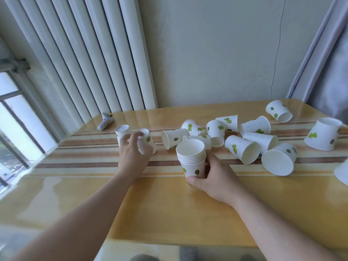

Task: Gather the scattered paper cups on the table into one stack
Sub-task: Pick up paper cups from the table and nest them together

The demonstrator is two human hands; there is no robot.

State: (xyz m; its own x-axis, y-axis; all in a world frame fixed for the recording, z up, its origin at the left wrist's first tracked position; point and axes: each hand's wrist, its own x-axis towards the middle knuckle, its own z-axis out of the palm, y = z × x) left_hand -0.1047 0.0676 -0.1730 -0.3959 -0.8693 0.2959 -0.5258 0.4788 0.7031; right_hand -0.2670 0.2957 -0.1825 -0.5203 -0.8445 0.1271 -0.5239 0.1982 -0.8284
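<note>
While my right hand point(211, 178) wraps round the base of the stack point(191, 159), fingers behind and thumb in front, the stack stands upright with mouths up near the middle of the table point(150, 204). I count about five nested rims in it, though the lower ones blur together. My left hand point(131, 153) is closed over an upturned cup point(146, 142), fingertips on its base; a second upturned cup point(122, 131) stands just behind, partly hidden by my fingers. Beyond the stack lies a jumble of cups point(241, 147), roughly nine on their sides, overlapping so I cannot count them surely. Farther right are one tipped cup near the back edge point(278, 111) and one upside down point(322, 136); another is cut off at the right border point(342, 173). A small white object point(105, 122) at the back left corner is too blurred to name.
</note>
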